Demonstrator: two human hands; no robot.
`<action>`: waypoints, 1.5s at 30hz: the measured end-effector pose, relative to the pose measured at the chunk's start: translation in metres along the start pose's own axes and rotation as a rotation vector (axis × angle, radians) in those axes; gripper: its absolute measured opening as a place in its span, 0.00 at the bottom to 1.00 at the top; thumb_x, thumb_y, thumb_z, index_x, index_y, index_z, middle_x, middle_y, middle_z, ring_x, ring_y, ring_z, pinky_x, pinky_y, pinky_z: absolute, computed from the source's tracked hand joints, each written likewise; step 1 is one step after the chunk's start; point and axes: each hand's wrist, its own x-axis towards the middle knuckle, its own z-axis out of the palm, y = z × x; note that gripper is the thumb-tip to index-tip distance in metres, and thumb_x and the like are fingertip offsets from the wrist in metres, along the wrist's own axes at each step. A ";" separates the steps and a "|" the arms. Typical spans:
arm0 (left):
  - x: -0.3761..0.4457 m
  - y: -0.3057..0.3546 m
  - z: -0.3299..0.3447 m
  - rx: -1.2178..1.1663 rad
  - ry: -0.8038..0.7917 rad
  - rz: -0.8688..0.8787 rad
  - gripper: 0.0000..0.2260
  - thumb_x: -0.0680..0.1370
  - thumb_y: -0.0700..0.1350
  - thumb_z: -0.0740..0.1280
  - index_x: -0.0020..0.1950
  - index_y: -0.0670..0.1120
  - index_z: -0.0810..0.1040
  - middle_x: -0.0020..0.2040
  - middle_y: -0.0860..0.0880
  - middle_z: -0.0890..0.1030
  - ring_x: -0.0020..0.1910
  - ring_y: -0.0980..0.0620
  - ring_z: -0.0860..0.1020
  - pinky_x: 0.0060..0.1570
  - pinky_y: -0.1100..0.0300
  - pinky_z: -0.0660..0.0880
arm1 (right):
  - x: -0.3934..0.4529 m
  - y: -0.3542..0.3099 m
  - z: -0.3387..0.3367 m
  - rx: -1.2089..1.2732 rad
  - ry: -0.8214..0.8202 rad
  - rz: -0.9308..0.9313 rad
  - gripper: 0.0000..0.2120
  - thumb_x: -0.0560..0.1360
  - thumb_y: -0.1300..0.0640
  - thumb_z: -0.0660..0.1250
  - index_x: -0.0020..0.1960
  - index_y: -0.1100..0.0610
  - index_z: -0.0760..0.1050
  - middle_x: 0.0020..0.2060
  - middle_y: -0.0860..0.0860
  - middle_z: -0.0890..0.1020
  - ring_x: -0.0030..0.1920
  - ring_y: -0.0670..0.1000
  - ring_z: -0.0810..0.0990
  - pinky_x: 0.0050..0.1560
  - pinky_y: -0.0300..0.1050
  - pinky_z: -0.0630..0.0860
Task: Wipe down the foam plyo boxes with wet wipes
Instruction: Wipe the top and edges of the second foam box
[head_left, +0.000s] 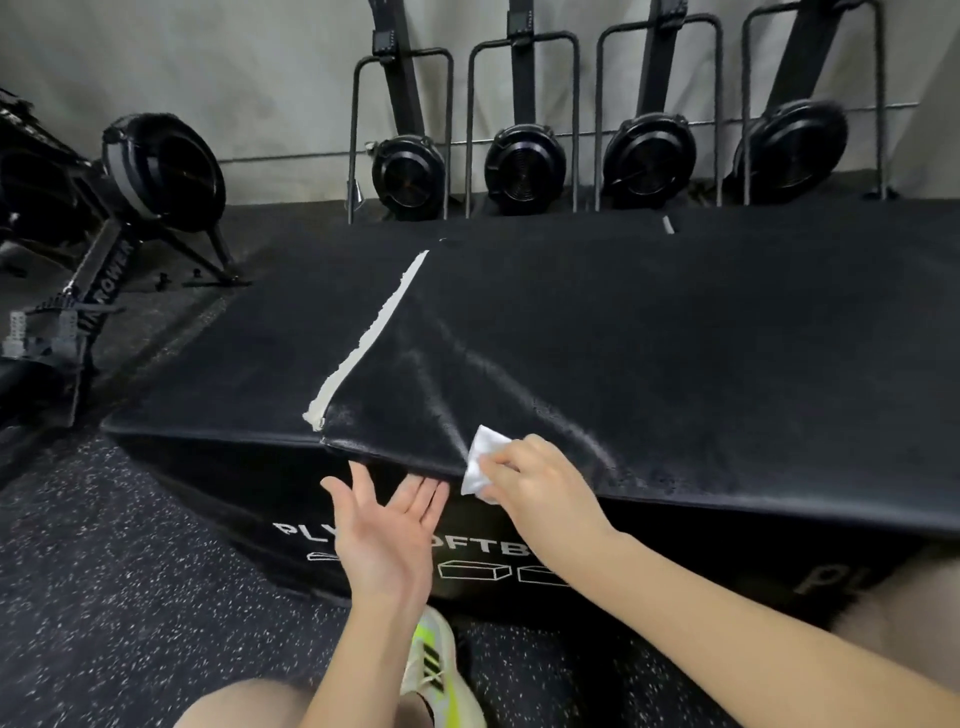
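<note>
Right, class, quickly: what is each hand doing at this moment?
Left hand: open, palm up, holding nothing.
Right hand: grips the white wet wipe at the plyo box edge.

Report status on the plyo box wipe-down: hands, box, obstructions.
Right hand pinching wet wipe at front edge of black foam plyo box. Left hand open, palm up, below the edge. White torn strip on top. Nothing blocking.

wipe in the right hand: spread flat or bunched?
Bunched: the wet wipe is crumpled under the right hand fingers at the plyo box front edge.
</note>
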 end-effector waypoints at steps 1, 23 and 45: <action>0.000 -0.001 0.000 -0.002 0.005 0.001 0.39 0.77 0.72 0.58 0.83 0.56 0.51 0.75 0.31 0.66 0.71 0.33 0.71 0.71 0.38 0.67 | -0.001 0.001 -0.003 -0.018 -0.018 -0.018 0.10 0.66 0.60 0.79 0.41 0.56 0.78 0.39 0.48 0.78 0.36 0.52 0.70 0.37 0.43 0.67; 0.006 -0.016 0.002 -0.032 0.080 0.016 0.40 0.78 0.71 0.60 0.83 0.56 0.47 0.78 0.30 0.58 0.75 0.32 0.65 0.70 0.39 0.67 | -0.063 0.066 -0.046 0.031 -0.011 -0.012 0.02 0.73 0.58 0.69 0.44 0.55 0.81 0.43 0.46 0.79 0.42 0.49 0.68 0.44 0.39 0.69; -0.039 -0.075 0.127 1.096 -0.386 0.984 0.10 0.78 0.42 0.65 0.56 0.47 0.83 0.61 0.55 0.81 0.64 0.51 0.76 0.67 0.38 0.67 | -0.079 0.199 -0.114 -0.124 -0.175 0.102 0.06 0.75 0.58 0.74 0.51 0.51 0.81 0.52 0.44 0.80 0.50 0.53 0.78 0.41 0.47 0.80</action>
